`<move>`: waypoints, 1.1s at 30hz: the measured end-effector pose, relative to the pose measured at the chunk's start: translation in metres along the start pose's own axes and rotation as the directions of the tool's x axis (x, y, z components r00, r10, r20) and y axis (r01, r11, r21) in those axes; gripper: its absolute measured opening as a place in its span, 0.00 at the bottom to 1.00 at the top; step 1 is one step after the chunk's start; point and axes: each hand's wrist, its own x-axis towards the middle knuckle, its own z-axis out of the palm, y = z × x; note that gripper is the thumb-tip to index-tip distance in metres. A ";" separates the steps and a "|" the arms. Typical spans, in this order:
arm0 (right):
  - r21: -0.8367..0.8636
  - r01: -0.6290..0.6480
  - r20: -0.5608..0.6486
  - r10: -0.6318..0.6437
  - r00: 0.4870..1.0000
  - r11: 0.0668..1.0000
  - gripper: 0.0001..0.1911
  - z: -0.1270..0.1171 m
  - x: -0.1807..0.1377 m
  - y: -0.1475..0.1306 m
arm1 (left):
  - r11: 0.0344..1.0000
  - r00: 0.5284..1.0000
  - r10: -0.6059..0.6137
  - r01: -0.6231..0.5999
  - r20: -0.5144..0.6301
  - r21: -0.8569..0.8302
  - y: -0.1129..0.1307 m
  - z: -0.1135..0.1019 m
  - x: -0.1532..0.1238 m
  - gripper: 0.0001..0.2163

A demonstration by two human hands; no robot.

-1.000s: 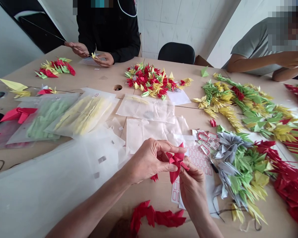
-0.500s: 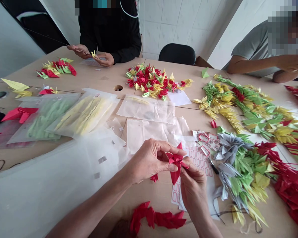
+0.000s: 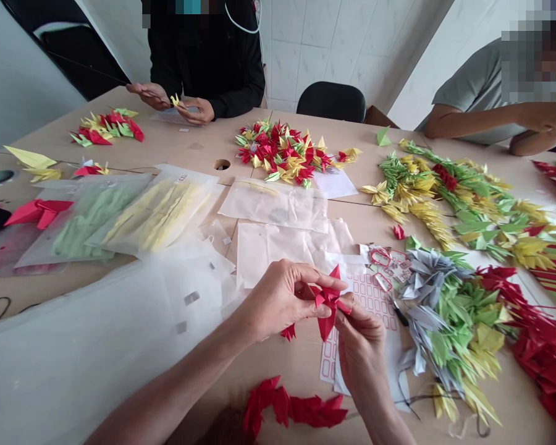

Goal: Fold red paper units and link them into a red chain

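Note:
A red origami crane is pinched between both hands over the table. My left hand grips it from the left, thumb below and fingers above. From the right, my right hand is closed on its other side with thumb and fingertips. Part of another red folded paper shows just under my left hand. Below, near the table's front edge, lies a string of red folded cranes. A sheet of red-bordered labels lies behind and beneath my right hand.
Clear plastic bags with folded paper strips lie left; big translucent sheets cover the front left. Heaped cranes sit mid-table. Green, grey, yellow and red crane strings fill the right. Two people work opposite, one holding a small yellow crane.
Both hands keep nearly the same pose on the red crane. Only a very slight shift of the whole view shows.

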 end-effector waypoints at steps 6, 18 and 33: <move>0.008 0.003 0.001 -0.003 1.000 1.000 0.04 -0.001 0.002 0.000 | 0.998 1.000 -0.016 0.016 -0.002 -0.059 -0.001 0.000 0.001 0.17; 0.092 -0.021 -0.014 0.022 1.000 0.996 0.04 0.001 0.002 0.001 | 0.971 0.993 -0.119 0.122 0.024 -0.204 0.000 0.000 0.002 0.20; 0.174 -0.062 -0.024 0.068 0.997 0.983 0.07 0.003 0.002 0.003 | 0.923 0.986 -0.153 0.165 0.064 -0.348 0.001 0.001 0.004 0.20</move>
